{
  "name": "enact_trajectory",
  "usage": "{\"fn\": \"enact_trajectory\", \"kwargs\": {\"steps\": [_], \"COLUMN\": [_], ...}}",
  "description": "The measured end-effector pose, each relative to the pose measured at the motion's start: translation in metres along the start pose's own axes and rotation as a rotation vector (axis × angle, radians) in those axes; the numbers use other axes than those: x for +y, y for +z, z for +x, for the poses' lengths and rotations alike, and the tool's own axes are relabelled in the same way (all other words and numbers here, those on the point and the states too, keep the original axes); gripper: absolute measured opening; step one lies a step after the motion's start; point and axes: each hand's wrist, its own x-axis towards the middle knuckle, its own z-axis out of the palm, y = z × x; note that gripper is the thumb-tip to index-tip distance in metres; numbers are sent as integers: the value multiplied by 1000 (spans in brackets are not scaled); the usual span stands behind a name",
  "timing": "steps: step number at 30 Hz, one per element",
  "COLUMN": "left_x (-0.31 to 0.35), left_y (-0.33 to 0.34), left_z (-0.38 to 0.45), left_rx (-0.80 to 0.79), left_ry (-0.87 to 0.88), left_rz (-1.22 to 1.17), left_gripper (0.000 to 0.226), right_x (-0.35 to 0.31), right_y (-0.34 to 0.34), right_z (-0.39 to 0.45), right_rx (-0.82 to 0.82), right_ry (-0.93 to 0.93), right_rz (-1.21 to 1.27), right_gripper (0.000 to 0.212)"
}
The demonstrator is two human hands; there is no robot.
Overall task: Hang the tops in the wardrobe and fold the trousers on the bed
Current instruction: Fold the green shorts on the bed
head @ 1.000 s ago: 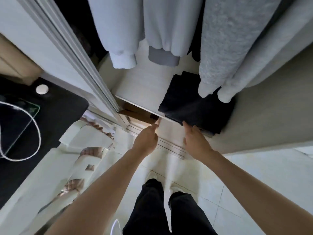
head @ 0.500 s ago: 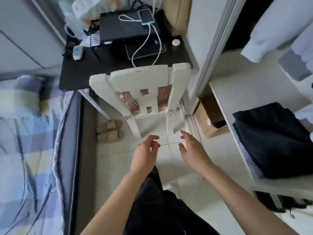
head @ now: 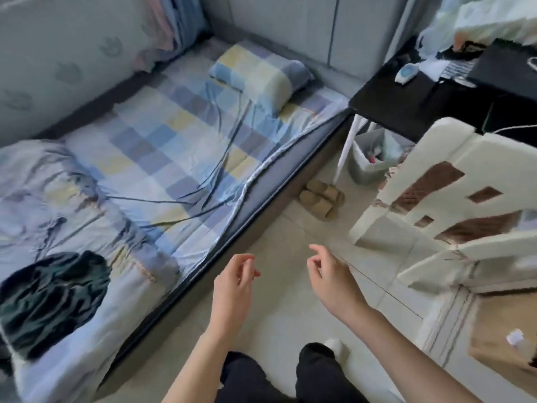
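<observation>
Bed (head: 180, 158) taken as landmark; it fills the left and centre of the head view, covered in a checked blue, yellow and white sheet (head: 162, 146), creased. Containers first: a pale waste bin (head: 366, 162) stands on the floor off the bed's head-end corner, under a black desk (head: 406, 103), with a liner and some crumpled rubbish inside, contents too blurred to name. A brown cardboard box (head: 499, 341) sits well away from the bed at the right edge, a small white tag on it; what it holds cannot be made out. Checked pillow (head: 261, 72) lies at the bed's head end. A bunched pale blue duvet (head: 49, 196) covers the foot end. On that duvet, at the bed's near-left part, lies a crumpled dark green-black garment (head: 49, 298), unfolded; whether it is trousers cannot be told. Left hand (head: 234, 283) hangs over the floor tiles just beside the bed's long edge, fingers loosely curled, gripping nothing. Right hand (head: 331, 279) is further out from the bed, beside the left, also loosely curled and empty. The dark garment is well apart from both hands, off to the left of the left hand. A pair of tan slippers (head: 321, 200) rests on the floor against the bed's side. A cream chair (head: 441, 216) stands beyond the hands, away from the bed.
</observation>
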Motion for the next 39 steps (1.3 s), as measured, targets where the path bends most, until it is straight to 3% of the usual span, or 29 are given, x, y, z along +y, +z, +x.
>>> {"fn": "enact_trajectory", "kwargs": {"steps": [6, 11, 17, 24, 27, 30, 39], "left_x": [-82, -180, -266, -367, -402, -437, -526], "left_y": [-127, -271, -375, -436, -454, -474, -495], "left_z": [-7, 1, 25, 65, 79, 95, 140], "left_rx": [256, 496, 574, 503, 470, 543, 601], "left_ry": [-170, -331, -545, -818, -958, -1073, -1142], "left_rz": [-17, 18, -49, -196, -256, -325, -242], "left_gripper": [19, 16, 14, 8, 20, 25, 60], "right_x": [-94, -204, -303, -372, -390, -414, -430], "right_y": [98, 225, 333, 452, 497, 550, 707], "right_z": [18, 41, 64, 99, 116, 137, 179], "right_rx": [-161, -325, -498, -740, -824, -903, -1046], "right_ry": [-124, -244, -399, -463, -510, -591, -804], "right_rz": [-70, -137, -259, -407, -497, -584, -783], "right_gripper": [35, 29, 30, 32, 35, 33, 21]}}
